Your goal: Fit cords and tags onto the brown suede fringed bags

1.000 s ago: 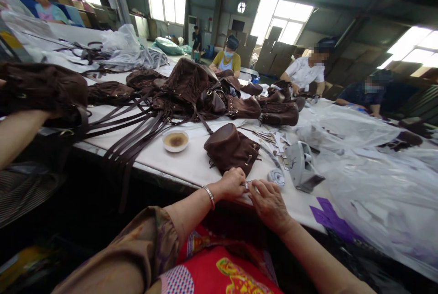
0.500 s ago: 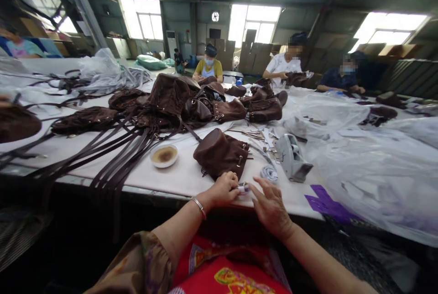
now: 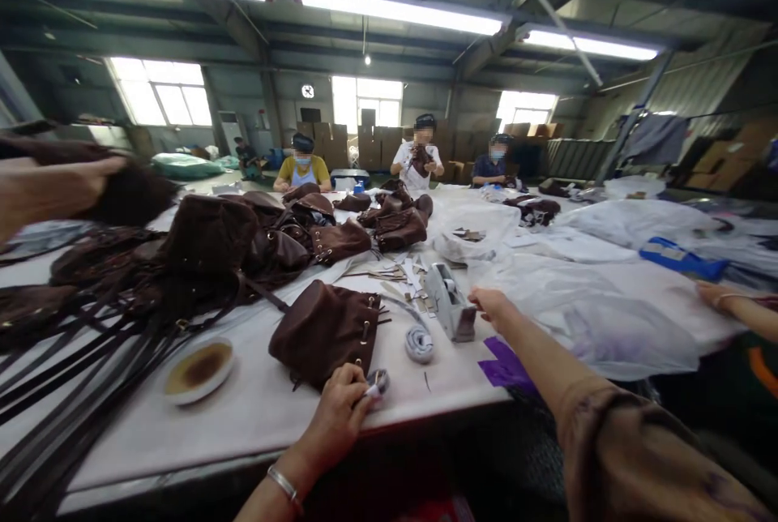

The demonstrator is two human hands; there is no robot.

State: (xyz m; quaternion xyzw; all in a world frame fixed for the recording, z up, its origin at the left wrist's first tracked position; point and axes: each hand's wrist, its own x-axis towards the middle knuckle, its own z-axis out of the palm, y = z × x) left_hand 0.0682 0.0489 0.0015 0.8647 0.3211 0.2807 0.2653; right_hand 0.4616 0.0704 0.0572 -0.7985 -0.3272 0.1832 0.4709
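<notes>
My left hand (image 3: 341, 407) is closed on a small wrapped bundle (image 3: 377, 382), whitish with a metallic glint, at the table's front edge. Just behind it lies a dark brown leather bag (image 3: 322, 331) with metal eyelets. My right hand (image 3: 491, 307) reaches out to the front right side of a grey tape dispenser (image 3: 448, 303); its fingers are bent together, and whether they pinch anything is too small to tell. Between the bag and the dispenser sits a pale rolled strip (image 3: 419, 343).
A dish of brownish stuff (image 3: 199, 372) stands left of the bag. Brown bags (image 3: 210, 238) and long straps fill the left. Clear plastic sheeting (image 3: 583, 311) covers the right. Another person's arm (image 3: 54, 190) enters at left, another at right. Several people sit or stand across the table.
The view has swung right and up. My right hand has moved away from my left hand to the tape dispenser. My left hand still holds the small bundle. Another person's arm has come in at left.
</notes>
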